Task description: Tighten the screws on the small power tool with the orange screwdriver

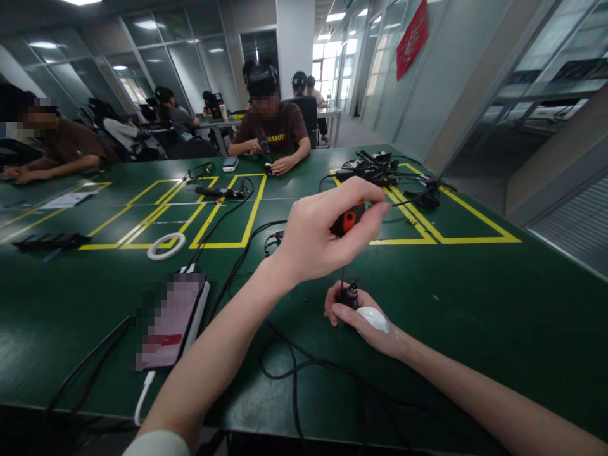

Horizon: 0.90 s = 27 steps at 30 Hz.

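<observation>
Left hand (327,231) gripped orange-black handled screwdriver (348,220) upright above small black metal-tipped part (350,296); right hand (363,320) pinched that part (white tape on thumb) against green table (475,297).

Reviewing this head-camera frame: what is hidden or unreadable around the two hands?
- Screwdriver: the left hand covers most of the handle; its thin shaft and tip are hard to follow.
- Small black part: the right hand hides its base; too small to identify.
- White object: half covered by the right hand.
- Phone: screen blurred out.
</observation>
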### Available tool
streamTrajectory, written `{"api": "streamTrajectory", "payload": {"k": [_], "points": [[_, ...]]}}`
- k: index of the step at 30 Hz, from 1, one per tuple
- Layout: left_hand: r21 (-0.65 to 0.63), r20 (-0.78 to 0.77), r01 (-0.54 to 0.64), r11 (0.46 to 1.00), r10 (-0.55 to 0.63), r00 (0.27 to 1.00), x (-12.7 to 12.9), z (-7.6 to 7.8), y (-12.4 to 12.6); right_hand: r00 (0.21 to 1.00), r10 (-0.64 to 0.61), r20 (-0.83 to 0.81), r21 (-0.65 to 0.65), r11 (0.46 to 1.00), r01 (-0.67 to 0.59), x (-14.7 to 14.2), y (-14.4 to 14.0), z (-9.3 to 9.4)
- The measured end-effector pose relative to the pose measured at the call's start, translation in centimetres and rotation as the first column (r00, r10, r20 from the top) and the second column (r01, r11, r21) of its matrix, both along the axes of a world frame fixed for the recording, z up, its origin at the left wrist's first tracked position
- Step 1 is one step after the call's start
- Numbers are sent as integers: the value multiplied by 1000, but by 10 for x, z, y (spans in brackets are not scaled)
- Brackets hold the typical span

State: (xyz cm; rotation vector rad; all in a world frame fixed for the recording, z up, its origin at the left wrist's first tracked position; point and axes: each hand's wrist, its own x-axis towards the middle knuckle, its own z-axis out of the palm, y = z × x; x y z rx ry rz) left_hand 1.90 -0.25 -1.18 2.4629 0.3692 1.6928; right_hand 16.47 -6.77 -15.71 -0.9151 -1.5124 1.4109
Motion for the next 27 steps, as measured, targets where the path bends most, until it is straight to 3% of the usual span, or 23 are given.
{"api": "streamTrajectory", "payload": {"k": [12,19,27], "points": [[-73,7,94,993,-94,996,-1,0,-1,1000,-1,-1,1,1000,1,0,0,1],[-8,-9,3,1000,-3,1000,0,0,0,1000,-2,5,4,1000,2,0,0,0],[6,-10,28,1000,-28,1000,-1,0,0,1000,-2,10,7,1000,2,1,0,2]]}}
